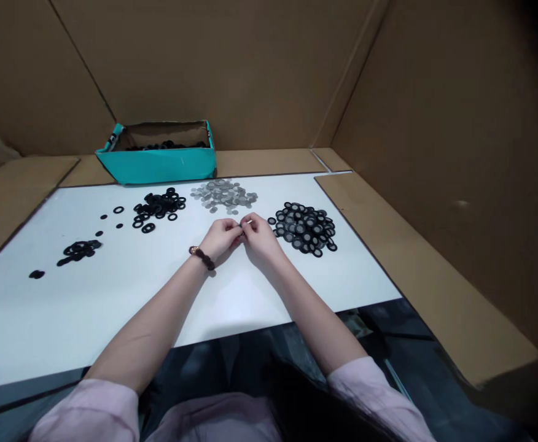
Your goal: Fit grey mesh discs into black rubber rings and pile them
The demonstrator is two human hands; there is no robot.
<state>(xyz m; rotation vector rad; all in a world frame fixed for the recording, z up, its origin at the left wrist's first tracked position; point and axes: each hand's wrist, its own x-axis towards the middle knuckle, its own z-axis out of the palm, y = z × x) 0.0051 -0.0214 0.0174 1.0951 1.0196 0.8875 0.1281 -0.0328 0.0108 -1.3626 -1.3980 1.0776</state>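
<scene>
My left hand (223, 237) and my right hand (258, 233) meet over the white tabletop, fingers pinched together. Between their fingertips shows a small dark edge of what looks like a black rubber ring (241, 226); the fingers cover most of it. Just beyond the hands lies a heap of thin grey translucent discs (225, 194). Right of my right hand is a pile of black rings with grey discs set in them (304, 227). A pile of bare black rings (159, 205) lies to the left, farther back than my left hand.
A teal box (158, 167) with black rings inside stands at the back. More black pieces (80, 250) and a few small dark bits (37, 274) lie on the left of the white tabletop (126, 294). Cardboard walls (453, 153) enclose the back and right.
</scene>
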